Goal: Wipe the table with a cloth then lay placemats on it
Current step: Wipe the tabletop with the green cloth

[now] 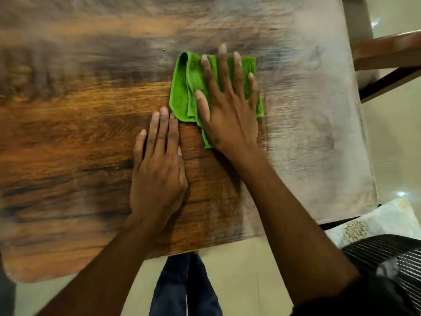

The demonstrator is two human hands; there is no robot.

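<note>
We find the wiping stage in progress; no placemat is laid on the table (pixel 79 137). The green cloth (pixel 184 87), folded over itself, lies on the wooden top at about 1 o'clock from the picture's centre, well inside the right-hand edge.

The right hand (pixel 227 106) lies flat on the cloth, fingers straight and spread, palm pressing down; it does not pinch or bunch the fabric. The left hand (pixel 158 169) rests flat on bare wood at 7 o'clock of the cloth, fingers straight and held close together, fingertips just beside the cloth's near corner, holding nothing.

At 4 o'clock of the cloth, off the table's corner, we note 1 patterned item (pixel 373 222) beside a dark ribbed one (pixel 396 258); we cannot tell whether either is a placemat.

Our judgement on method: keep the palm flat, so pressure stays even; wipe in overlapping passes along the grain; carry each pass to the table's edge. The left hand should only steady the body. The loose fold at the cloth's 9 o'clock side may drag.
</note>
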